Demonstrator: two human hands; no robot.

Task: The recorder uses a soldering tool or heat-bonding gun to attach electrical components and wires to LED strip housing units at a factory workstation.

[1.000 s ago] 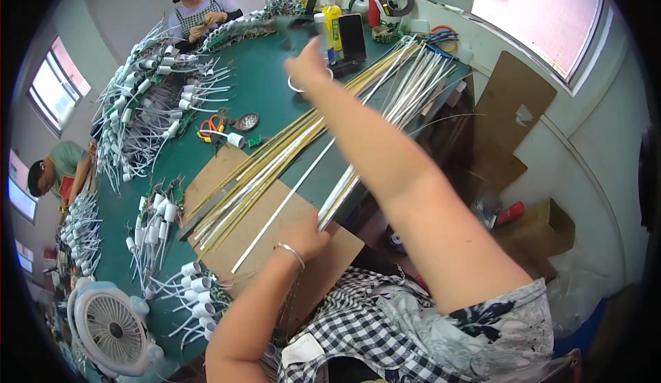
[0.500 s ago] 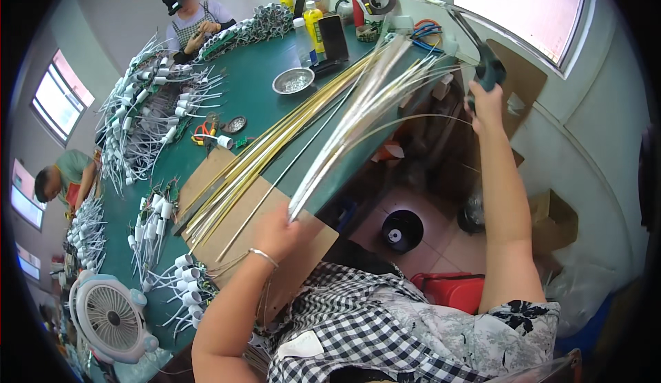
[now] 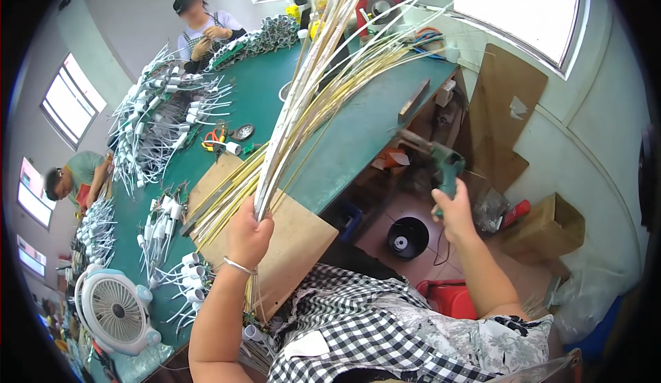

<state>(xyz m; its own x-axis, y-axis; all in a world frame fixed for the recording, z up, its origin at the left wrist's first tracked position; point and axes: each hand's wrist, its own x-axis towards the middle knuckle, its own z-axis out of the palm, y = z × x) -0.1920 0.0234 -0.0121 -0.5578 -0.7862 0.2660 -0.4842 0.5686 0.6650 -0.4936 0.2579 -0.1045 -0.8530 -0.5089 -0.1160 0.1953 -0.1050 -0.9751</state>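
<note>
Bundle of long thin yellow-white wires raised over green table, left hand clenched round lower end. Looks light, springy, tips splay; grasp low, firmly. Right hand closed on green glue gun.

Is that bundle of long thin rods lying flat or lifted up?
Lifted: the left hand grips the rod bundle at its lower end, tilting it above the green table.

small assembly workshop, long green workbench heaped with white wired sockets, co-workers seated along it
</note>
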